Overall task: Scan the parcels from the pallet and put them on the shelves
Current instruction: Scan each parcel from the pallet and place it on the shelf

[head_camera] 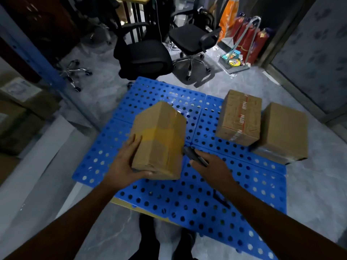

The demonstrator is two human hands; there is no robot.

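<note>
Three brown cardboard parcels are in clear view. One parcel [159, 139] sits in the middle of the frame, tilted over the blue perforated pallet [206, 203]. The left hand [125, 162] grasps it, with fingers flat up its left face and the thumb hooked under its near lower edge. A wide band of yellowish tape runs round it, and no writing can be read on it.

The right hand [212, 167], just right of that parcel, is closed round a dark scanner [195, 155] whose front end points at the parcel's lower right edge.

The other two parcels stand at the right of the frame. The printed parcel [239, 119] rests on the pallet, and "BTN" in white letters repeats along a red line on its tape. The plain parcel [285, 130] stands right against it at the pallet's right edge and carries no lettering.

At the left edge, blurred boxes [24, 102] lie on a shelf behind a blue upright [47, 66]; one has a white label too blurred to read.

In the upper centre are two black office chairs [191, 38]. At least three red fire extinguishers [249, 40] stand at the upper right, beside an orange bag [228, 17].
</note>
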